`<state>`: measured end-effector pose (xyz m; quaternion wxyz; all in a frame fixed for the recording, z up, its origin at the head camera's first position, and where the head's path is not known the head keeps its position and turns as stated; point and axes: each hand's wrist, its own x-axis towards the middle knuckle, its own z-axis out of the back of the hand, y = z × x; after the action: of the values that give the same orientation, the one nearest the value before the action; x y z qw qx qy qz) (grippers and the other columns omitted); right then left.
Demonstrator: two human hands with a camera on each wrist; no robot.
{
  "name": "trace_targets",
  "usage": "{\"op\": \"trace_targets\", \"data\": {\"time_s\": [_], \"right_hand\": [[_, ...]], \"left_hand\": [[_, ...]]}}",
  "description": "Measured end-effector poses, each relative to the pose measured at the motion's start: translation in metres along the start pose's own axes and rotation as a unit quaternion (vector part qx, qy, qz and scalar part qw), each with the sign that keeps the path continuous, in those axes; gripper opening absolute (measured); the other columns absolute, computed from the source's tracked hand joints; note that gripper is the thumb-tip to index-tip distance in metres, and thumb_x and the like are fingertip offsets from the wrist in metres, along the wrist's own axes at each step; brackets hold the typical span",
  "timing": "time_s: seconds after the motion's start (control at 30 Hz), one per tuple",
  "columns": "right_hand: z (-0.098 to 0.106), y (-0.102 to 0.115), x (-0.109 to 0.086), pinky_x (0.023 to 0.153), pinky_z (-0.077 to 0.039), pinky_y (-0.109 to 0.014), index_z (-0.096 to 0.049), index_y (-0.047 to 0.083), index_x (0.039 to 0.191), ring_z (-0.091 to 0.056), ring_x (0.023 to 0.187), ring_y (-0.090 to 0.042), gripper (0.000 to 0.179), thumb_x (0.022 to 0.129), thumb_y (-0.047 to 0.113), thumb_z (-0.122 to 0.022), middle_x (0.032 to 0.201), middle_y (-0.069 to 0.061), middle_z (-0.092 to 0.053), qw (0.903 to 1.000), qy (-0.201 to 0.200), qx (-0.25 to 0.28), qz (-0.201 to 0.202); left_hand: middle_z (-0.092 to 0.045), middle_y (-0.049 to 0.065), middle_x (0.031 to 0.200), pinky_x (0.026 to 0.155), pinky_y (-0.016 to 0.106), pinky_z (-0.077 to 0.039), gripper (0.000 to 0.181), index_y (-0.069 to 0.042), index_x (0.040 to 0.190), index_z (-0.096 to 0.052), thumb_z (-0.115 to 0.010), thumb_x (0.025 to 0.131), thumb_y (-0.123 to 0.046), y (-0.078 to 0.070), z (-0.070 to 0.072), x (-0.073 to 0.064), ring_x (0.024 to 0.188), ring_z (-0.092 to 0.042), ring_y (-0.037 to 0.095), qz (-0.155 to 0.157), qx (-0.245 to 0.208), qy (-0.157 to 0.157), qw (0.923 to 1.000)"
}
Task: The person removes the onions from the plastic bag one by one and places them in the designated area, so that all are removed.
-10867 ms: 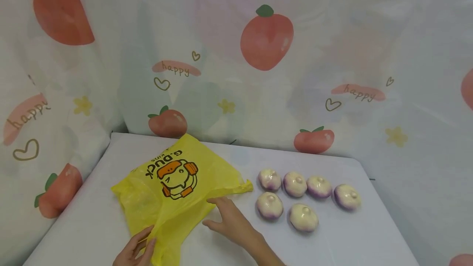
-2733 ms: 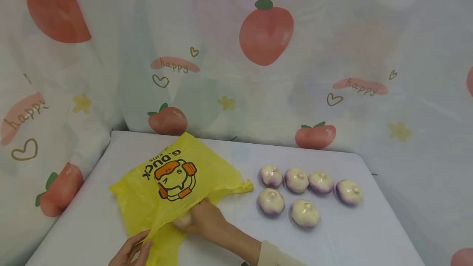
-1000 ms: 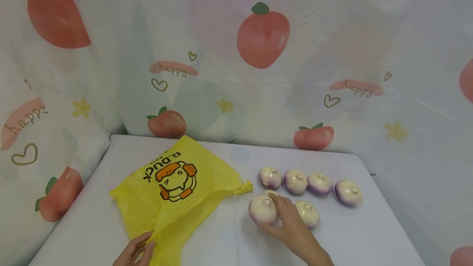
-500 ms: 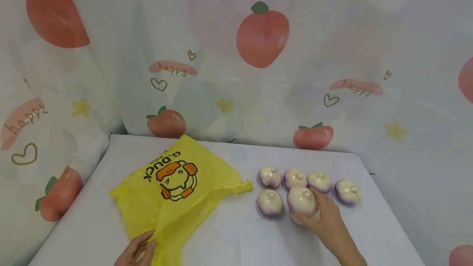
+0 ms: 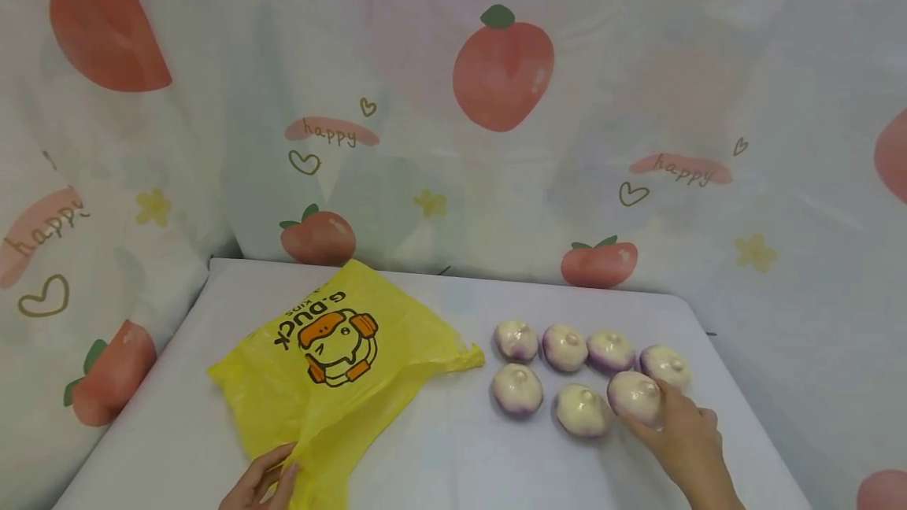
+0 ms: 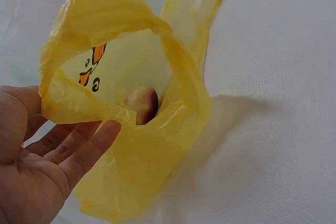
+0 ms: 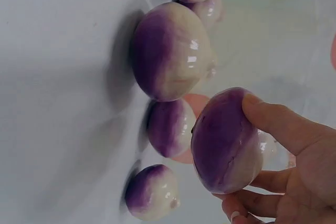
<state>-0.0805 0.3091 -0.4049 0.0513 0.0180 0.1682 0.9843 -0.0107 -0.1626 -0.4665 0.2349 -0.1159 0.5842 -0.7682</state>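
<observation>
My left hand (image 5: 258, 482) pinches the mouth edge of a yellow plastic bag (image 5: 411, 329) printed with a duck, lying on the table's left side. The left wrist view looks into the gaping mouth, where a small purple-and-cream turnip (image 6: 146, 104) shows; the rest of the inside is hidden. In my right hand (image 5: 687, 439) is a glossy turnip (image 5: 634, 397), cream above and purple below, gripped between thumb and fingers. The right wrist view shows this held turnip (image 7: 226, 142) raised off the table, its purple side towards the camera. It is right of the front turnip (image 5: 582, 410).
Several more turnips stand on the white table (image 5: 453, 447): a back row with a left one (image 5: 516, 340) and a right one (image 5: 664, 364), plus a front-left one (image 5: 517, 389). A fruit-print curtain (image 5: 397, 179) hangs behind the table.
My right hand was at the bag's mouth with a pale round thing; since then it has carried a turnip rightward past the front turnips. My left hand keeps its hold on the bag.
</observation>
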Motion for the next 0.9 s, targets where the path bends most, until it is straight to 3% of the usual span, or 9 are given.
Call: {"op": "trace_targets", "data": {"time_s": [0.03,0.07,0.13,0.27,0.47,0.73,0.9], "right_hand": [[0.0,-0.003,0.001,0.066,-0.039,-0.061,-0.042,-0.015,0.126,-0.044,0.091,-0.062,0.084,0.082,0.052,-0.068,0.113,-0.042,-0.049,0.9999,0.01,-0.003,-0.01],[0.001,-0.005,0.002,0.066,-0.039,-0.062,-0.041,-0.014,0.126,-0.043,0.091,-0.063,0.085,0.082,0.053,-0.066,0.112,-0.043,-0.049,0.9996,0.022,-0.005,-0.02],[0.0,-0.01,0.004,0.067,-0.04,-0.063,-0.039,-0.014,0.127,-0.043,0.091,-0.064,0.086,0.083,0.057,-0.063,0.111,-0.044,-0.048,0.9983,0.046,-0.009,-0.035],[-0.007,-0.021,0.007,0.071,-0.043,-0.064,-0.038,-0.018,0.126,-0.047,0.094,-0.062,0.093,0.082,0.061,-0.061,0.11,-0.042,-0.05,0.9929,0.1,-0.002,-0.064],[-0.019,-0.032,0.008,0.078,-0.044,-0.062,-0.036,-0.022,0.125,-0.049,0.098,-0.058,0.099,0.079,0.062,-0.064,0.111,-0.042,-0.049,0.9879,0.134,0.014,-0.077],[-0.03,-0.035,0.006,0.085,-0.039,-0.065,-0.031,-0.026,0.125,-0.043,0.104,-0.06,0.098,0.082,0.056,-0.064,0.115,-0.046,-0.043,0.9865,0.139,0.027,-0.081],[-0.033,-0.039,0.006,0.083,-0.04,-0.065,-0.031,-0.028,0.122,-0.044,0.102,-0.062,0.095,0.084,0.053,-0.064,0.111,-0.049,-0.043,0.9897,0.121,0.022,-0.074]], "left_hand": [[-0.064,0.022,0.105,0.062,0.027,-0.055,0.022,0.006,0.112,-0.063,-0.059,0.09,0.003,0.0,0.0,0.0,0.077,-0.061,0.0,0.004,-0.001,0.002,1.0],[-0.064,0.022,0.106,0.062,0.027,-0.056,0.027,0.005,0.112,-0.063,-0.065,0.09,-0.011,0.002,0.0,0.002,0.077,-0.061,-0.001,0.01,-0.003,0.005,0.9999],[-0.063,0.022,0.108,0.064,0.028,-0.056,0.056,0.004,0.113,-0.063,-0.071,0.083,-0.043,0.007,0.0,0.004,0.078,-0.062,-0.001,0.025,-0.011,0.014,0.9995],[-0.063,0.021,0.109,0.066,0.029,-0.056,0.111,0.001,0.114,-0.063,-0.055,0.048,-0.088,0.015,0.002,0.009,0.08,-0.063,0.001,0.044,-0.028,0.03,0.9982],[-0.064,0.021,0.107,0.065,0.028,-0.056,0.112,0.001,0.114,-0.063,-0.055,0.047,-0.088,0.017,0.002,0.009,0.079,-0.064,0.004,0.043,-0.029,0.035,0.998],[-0.064,0.022,0.105,0.063,0.029,-0.056,0.112,0.002,0.114,-0.062,-0.057,0.047,-0.087,0.016,0.003,0.008,0.079,-0.064,0.005,0.038,-0.039,0.031,0.998],[-0.064,0.022,0.105,0.063,0.028,-0.056,0.11,0.002,0.114,-0.062,-0.056,0.05,-0.087,0.015,0.003,0.007,0.078,-0.064,0.005,0.033,-0.037,0.03,0.9983]]}}
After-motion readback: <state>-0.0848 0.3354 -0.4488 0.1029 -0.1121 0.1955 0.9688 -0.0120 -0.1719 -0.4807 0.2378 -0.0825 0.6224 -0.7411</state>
